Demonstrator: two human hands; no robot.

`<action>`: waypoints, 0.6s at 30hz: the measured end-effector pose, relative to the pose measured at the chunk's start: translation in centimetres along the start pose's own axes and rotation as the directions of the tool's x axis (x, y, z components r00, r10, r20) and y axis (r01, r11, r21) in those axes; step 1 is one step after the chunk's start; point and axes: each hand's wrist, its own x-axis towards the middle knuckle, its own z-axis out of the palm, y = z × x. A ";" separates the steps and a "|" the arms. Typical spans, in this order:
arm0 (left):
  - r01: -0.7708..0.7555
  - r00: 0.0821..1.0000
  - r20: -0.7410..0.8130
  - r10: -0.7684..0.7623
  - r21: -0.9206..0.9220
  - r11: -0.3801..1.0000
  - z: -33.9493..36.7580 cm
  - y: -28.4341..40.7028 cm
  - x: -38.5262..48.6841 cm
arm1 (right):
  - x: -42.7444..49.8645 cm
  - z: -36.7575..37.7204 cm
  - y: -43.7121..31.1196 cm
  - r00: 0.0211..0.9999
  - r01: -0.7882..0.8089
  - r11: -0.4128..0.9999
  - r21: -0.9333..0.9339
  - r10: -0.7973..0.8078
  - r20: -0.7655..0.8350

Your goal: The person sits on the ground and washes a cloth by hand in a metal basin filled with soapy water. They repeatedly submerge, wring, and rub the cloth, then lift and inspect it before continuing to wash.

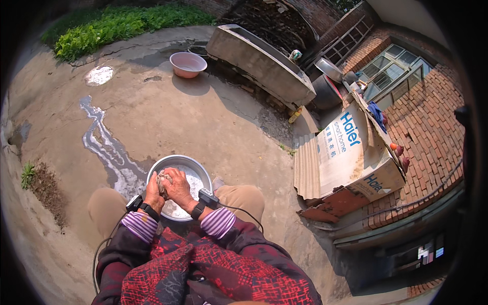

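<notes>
My left hand (154, 195) and my right hand (178, 189) press together around a bunched, brownish-grey wet cloth (164, 182). Most of the cloth is hidden by my palms and fingers. Both hands are over a round metal basin (206, 173) that sits between my knees. White suds and cloudy water (193, 179) show inside the basin. A strap with a small device is on each of my wrists, and a cable runs from each device.
Sudsy water (103, 145) streaks the concrete ground ahead. A pink basin (188, 65) stands farther off, near a long concrete trough (263, 63). At right, a flattened Haier cardboard box (343, 141) leans by a brick wall (431, 126). Green plants (126, 26) grow at the far left.
</notes>
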 end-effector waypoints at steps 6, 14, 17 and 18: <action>0.044 0.998 0.037 -0.056 0.265 0.963 -0.8 -1.5 -0.3 | 3.2 -1.1 0.8 0.879 -0.470 0.875 -0.114 0.476 0.033; -0.029 0.999 0.021 0.029 -0.003 1.000 -0.5 -0.5 0.5 | 0.2 -0.3 -1.1 1.000 -0.008 0.992 -0.124 0.010 0.013; 0.002 1.000 -0.027 0.000 0.108 0.994 -0.7 -1.2 -0.2 | 0.4 0.3 -0.9 0.996 0.026 0.962 -0.270 -0.001 0.090; -0.006 0.999 -0.030 0.012 0.193 0.981 -0.8 -1.4 -0.4 | 1.2 0.3 -0.3 0.942 -0.272 0.941 -0.199 0.303 0.142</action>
